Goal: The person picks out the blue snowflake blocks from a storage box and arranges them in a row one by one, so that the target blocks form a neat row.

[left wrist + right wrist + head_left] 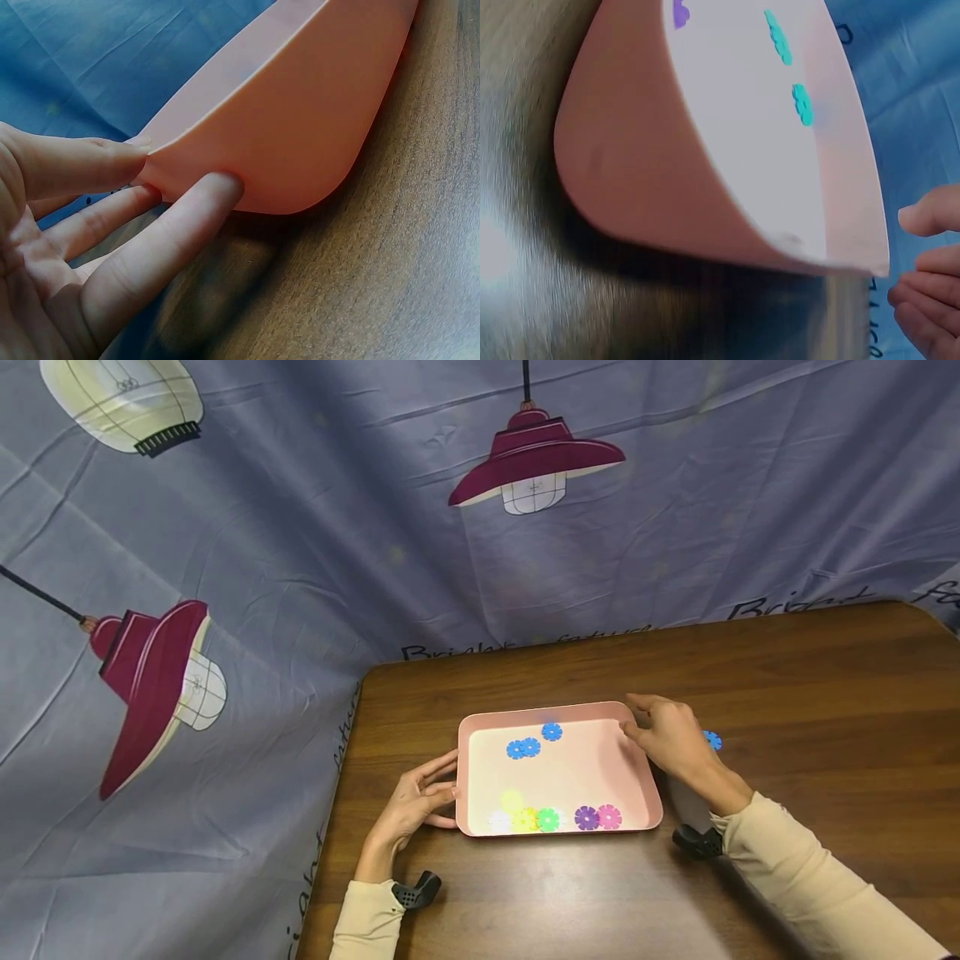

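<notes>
A shallow pink tray holds several snowflake-shaped plastic discs. Blue discs lie toward its far side. Along the near side are a yellow disc, a green disc, a purple disc, a pink disc and glare-washed pale ones. My left hand grips the tray's left end, thumb at the rim and other fingers against the outer wall. Near the far right corner is my right hand, fingers loosely bent; the right wrist view shows it apart from the rim.
Another blue disc lies on the wooden table, partly hidden behind my right hand. A grey-blue curtain printed with lamps hangs along the table's back and left edges.
</notes>
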The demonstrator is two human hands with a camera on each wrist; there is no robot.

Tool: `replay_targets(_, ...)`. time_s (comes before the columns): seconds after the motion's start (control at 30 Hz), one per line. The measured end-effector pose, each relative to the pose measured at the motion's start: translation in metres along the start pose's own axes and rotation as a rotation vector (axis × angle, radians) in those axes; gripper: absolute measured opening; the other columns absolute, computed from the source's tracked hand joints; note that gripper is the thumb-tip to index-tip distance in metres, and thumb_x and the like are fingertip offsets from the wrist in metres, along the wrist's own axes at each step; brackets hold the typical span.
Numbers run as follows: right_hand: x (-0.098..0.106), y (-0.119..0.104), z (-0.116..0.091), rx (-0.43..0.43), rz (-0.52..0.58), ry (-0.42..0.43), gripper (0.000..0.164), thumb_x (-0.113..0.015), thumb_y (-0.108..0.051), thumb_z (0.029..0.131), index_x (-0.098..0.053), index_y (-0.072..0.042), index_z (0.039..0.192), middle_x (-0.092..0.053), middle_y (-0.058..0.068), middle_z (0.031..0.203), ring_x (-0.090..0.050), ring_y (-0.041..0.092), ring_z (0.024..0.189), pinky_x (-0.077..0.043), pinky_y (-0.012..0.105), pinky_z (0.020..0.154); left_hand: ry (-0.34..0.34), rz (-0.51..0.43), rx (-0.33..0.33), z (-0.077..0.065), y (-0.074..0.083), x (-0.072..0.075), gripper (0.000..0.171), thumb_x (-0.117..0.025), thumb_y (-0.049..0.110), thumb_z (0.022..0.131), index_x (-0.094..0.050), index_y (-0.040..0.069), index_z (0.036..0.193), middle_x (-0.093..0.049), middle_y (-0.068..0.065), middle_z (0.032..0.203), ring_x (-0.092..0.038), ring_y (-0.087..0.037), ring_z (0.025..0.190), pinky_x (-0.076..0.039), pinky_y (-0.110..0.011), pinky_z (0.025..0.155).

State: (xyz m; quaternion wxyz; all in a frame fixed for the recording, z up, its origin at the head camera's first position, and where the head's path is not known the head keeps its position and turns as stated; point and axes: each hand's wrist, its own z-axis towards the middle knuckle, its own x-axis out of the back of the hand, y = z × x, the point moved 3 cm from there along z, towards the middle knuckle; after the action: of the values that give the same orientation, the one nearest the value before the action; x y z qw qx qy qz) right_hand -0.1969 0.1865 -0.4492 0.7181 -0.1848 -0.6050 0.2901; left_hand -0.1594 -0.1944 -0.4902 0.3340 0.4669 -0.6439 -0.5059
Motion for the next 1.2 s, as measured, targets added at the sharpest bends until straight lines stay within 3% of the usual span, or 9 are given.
replay_targets(0.13, -0.005, -0.006, 0.001, 0.033, -0.009, 0.009, 0.046, -0.071, -0.01, 0.085, -0.061, 0.013, 0.124, -0.065, 0.03, 0.112, -0.063, 0.039, 0.089, -0.051, 0.058, 0.085, -0.002, 0.001, -0.003, 0.0, 0.001, 0.0, 0.064, -0.063, -0.006, 0.091, -0.041, 0.005, 0.149, -0.038, -0.024, 0.15, -0.057, -0.039, 0.119, -0.061, -0.046, 0.063)
replay_targets(0.27, -0.009, -0.012, 0.002, 0.055, -0.016, 0.022, 0.046, -0.071, -0.009, 0.085, -0.061, 0.013, 0.124, -0.06, 0.031, 0.123, -0.062, 0.044, 0.103, -0.048, 0.061, 0.092, -0.003, 0.004, -0.01, 0.0, 0.001, 0.0, 0.064, -0.063, -0.007, 0.091, -0.04, 0.004, 0.15, -0.038, -0.024, 0.15, -0.057, -0.039, 0.119, -0.061, -0.047, 0.062)
replay_targets(0.33, -0.011, -0.014, 0.003, 0.047, -0.014, 0.022, 0.046, -0.071, -0.009, 0.085, -0.061, 0.012, 0.124, -0.059, 0.031, 0.125, -0.062, 0.044, 0.102, -0.05, 0.059, 0.09, -0.003, 0.005, -0.013, 0.0, 0.001, 0.0, 0.064, -0.063, -0.007, 0.091, -0.04, 0.004, 0.15, -0.037, -0.024, 0.15, -0.056, -0.04, 0.119, -0.061, -0.048, 0.062)
replay_targets(0.5, -0.021, -0.019, 0.005, 0.03, 0.007, 0.001, 0.046, -0.072, -0.011, 0.083, -0.062, 0.011, 0.122, -0.06, 0.029, 0.125, -0.056, 0.031, 0.072, -0.051, 0.049, 0.073, -0.005, 0.003, -0.016, 0.0, 0.001, 0.001, 0.064, -0.062, -0.008, 0.091, -0.04, 0.004, 0.15, -0.037, -0.024, 0.151, -0.055, -0.04, 0.12, -0.061, -0.048, 0.063)
replay_targets(0.6, -0.027, -0.021, 0.005, 0.018, 0.02, -0.019, 0.048, -0.073, -0.012, 0.083, -0.062, 0.011, 0.124, -0.06, 0.029, 0.126, -0.058, 0.032, 0.074, -0.052, 0.049, 0.075, -0.006, 0.0, -0.016, 0.001, 0.0, 0.001, 0.064, -0.061, -0.009, 0.091, -0.04, 0.004, 0.15, -0.037, -0.023, 0.151, -0.055, -0.04, 0.121, -0.061, -0.048, 0.063)
replay_targets(0.8, -0.04, -0.026, 0.007, 0.01, 0.042, -0.056, 0.041, -0.074, -0.011, 0.082, -0.066, 0.012, 0.116, -0.062, 0.03, 0.121, -0.061, 0.043, 0.104, -0.051, 0.055, 0.091, -0.01, -0.005, -0.019, 0.001, 0.0, 0.001, 0.064, -0.061, -0.009, 0.091, -0.04, 0.005, 0.15, -0.037, -0.023, 0.15, -0.056, -0.039, 0.12, -0.061, -0.047, 0.062)
replay_targets(0.97, -0.053, -0.034, 0.009, 0.044, 0.053, -0.061, 0.037, -0.077, -0.007, 0.079, -0.068, 0.013, 0.11, -0.066, 0.027, 0.114, -0.062, 0.03, 0.081, -0.053, 0.042, 0.078, -0.002, -0.005, -0.016, 0.002, 0.001, 0.002, 0.064, -0.062, -0.009, 0.091, -0.042, 0.006, 0.149, -0.038, -0.022, 0.15, -0.057, -0.037, 0.119, -0.061, -0.048, 0.063)
replay_targets(1.03, -0.058, -0.039, 0.01, 0.061, 0.066, -0.068, 0.04, -0.076, -0.005, 0.079, -0.067, 0.013, 0.113, -0.067, 0.028, 0.11, -0.053, 0.022, 0.064, -0.049, 0.035, 0.064, 0.001, -0.008, -0.013, 0.002, 0.0, 0.002, 0.064, -0.062, -0.008, 0.09, -0.042, 0.007, 0.149, -0.038, -0.022, 0.15, -0.057, -0.036, 0.118, -0.061, -0.049, 0.063)
replay_targets(1.2, -0.067, -0.049, 0.009, 0.087, 0.067, -0.068, 0.043, -0.078, -0.005, 0.077, -0.067, 0.009, 0.116, -0.071, 0.022, 0.093, -0.037, 0.013, 0.052, -0.038, 0.03, 0.049, 0.008, -0.015, -0.009, 0.002, 0.0, 0.002, 0.064, -0.063, -0.008, 0.09, -0.043, 0.008, 0.149, -0.039, -0.022, 0.15, -0.057, -0.036, 0.118, -0.06, -0.052, 0.064)
